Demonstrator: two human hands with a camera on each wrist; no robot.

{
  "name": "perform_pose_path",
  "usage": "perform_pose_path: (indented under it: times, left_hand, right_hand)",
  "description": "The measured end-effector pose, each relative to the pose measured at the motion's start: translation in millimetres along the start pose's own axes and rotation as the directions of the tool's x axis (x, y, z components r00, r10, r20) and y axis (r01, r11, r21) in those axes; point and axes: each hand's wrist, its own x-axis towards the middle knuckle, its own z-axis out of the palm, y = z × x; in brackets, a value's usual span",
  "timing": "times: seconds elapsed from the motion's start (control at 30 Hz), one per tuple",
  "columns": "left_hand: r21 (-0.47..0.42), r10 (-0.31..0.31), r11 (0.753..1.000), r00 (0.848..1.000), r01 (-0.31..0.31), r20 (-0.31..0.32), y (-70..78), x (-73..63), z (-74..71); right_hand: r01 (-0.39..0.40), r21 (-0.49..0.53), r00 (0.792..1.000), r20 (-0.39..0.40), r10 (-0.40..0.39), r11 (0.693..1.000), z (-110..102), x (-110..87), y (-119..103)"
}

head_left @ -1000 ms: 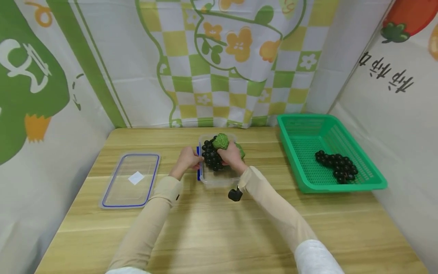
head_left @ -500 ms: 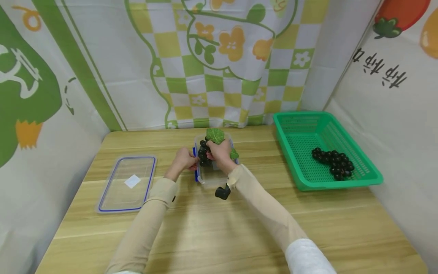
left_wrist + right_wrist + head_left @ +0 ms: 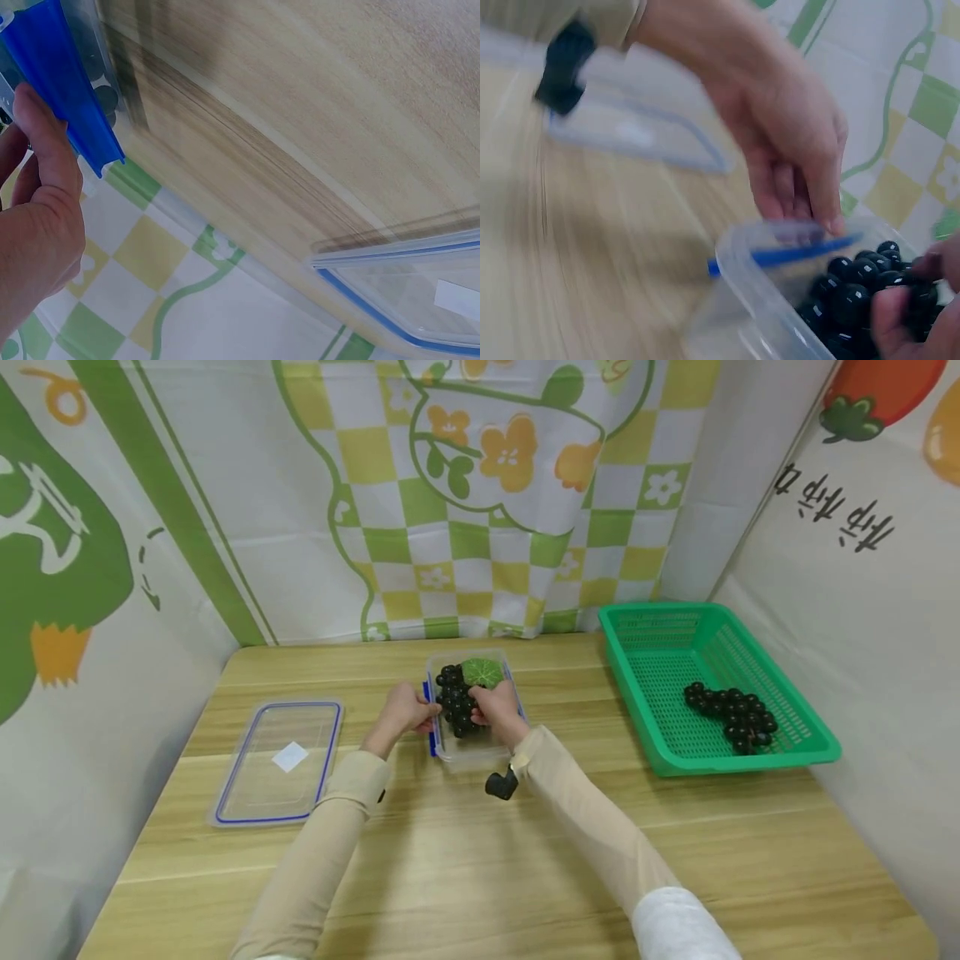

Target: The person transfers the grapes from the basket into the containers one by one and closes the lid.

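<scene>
A bunch of dark grapes (image 3: 454, 695) with a green leaf (image 3: 482, 672) lies inside a clear plastic food container (image 3: 474, 755). My left hand (image 3: 405, 708) pinches the container's left rim beside its blue latch (image 3: 64, 82), thumb on the inner side. On the grapes, my right hand (image 3: 497, 706) has its thumb and fingers pressed in, pinching the bunch from the right; the right wrist view shows the fingertips among the berries (image 3: 850, 304). Part of the bunch is hidden behind that hand.
A clear lid (image 3: 281, 762) with a blue seal and a white label lies flat at the left. The green plastic basket (image 3: 660, 752) at the right holds another bunch of dark grapes (image 3: 733, 717). Patterned cloth (image 3: 465, 527) hangs behind the wooden table (image 3: 465, 860).
The grapes and leaf have settled lower in the container. My right hand first reached further left over the bunch, then drew back right. The left hand stays at the rim; the view shifted slightly.
</scene>
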Motion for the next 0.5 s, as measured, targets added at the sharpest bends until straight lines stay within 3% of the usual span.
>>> perform_pose_path:
  times: [0.07,0.13,0.2,0.3,0.4,0.43,0.5]
  left_hand:
    - [-0.011,-0.003,1.0,1.0,0.003,0.007,1.7,-0.1,2.3]
    - [-0.021,-0.006,1.0,1.0,0.007,0.016,2.5,0.4,3.6]
    - [-0.024,-0.005,1.0,1.0,0.005,0.02,1.7,1.2,3.4]
    - [-0.03,-0.011,0.999,1.0,0.012,0.017,-2.8,1.9,-0.2]
    - [-0.041,-0.016,0.999,1.0,0.016,0.009,-9.6,1.5,-6.7]
    - [-0.042,-0.017,0.999,1.0,0.017,0.006,-11.5,1.1,-9.0]
    - [-0.041,-0.015,0.999,1.0,0.015,0.0,-14.3,0.1,-12.9]
  right_hand:
    - [0.027,-0.144,0.999,0.047,-0.02,0.989,-6.7,0.3,0.1]
    - [0.09,-0.294,0.994,0.087,-0.067,0.951,-12.5,-0.9,-4.1]
    - [0.164,-0.431,0.985,0.121,-0.123,0.888,-17.8,-3.4,-13.1]
    - [0.235,-0.6,0.971,0.172,-0.164,0.765,-27.2,-7.7,-35.0]
    - [0.242,-0.682,0.97,0.195,-0.148,0.691,-45.9,-7.4,-63.7]
    - [0.24,-0.714,0.971,0.188,-0.15,0.658,-56.4,-5.5,-73.8]
    - [0.229,-0.748,0.973,0.156,-0.171,0.623,-85.4,2.4,-89.9]
